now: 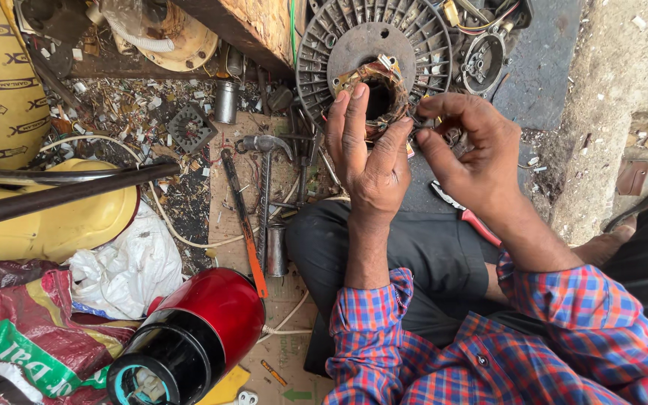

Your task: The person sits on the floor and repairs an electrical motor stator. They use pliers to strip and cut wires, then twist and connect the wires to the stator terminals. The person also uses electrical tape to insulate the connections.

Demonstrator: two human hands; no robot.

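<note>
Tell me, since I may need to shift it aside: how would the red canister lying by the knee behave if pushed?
The red canister lies on its side and looks round, so it would probably roll. Its glossy shell may be slippery to grip. It looks like metal with a black end cap, so likely fairly heavy and stiff.

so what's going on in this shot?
A person sits cross-legged on the ground. Their left hand grips a small copper-wound motor stator while the right hand pinches at its windings or a wire on its edge. Behind it lies a round finned motor housing. A hammer, red-handled pliers and a red motor casing lie nearby.
</note>
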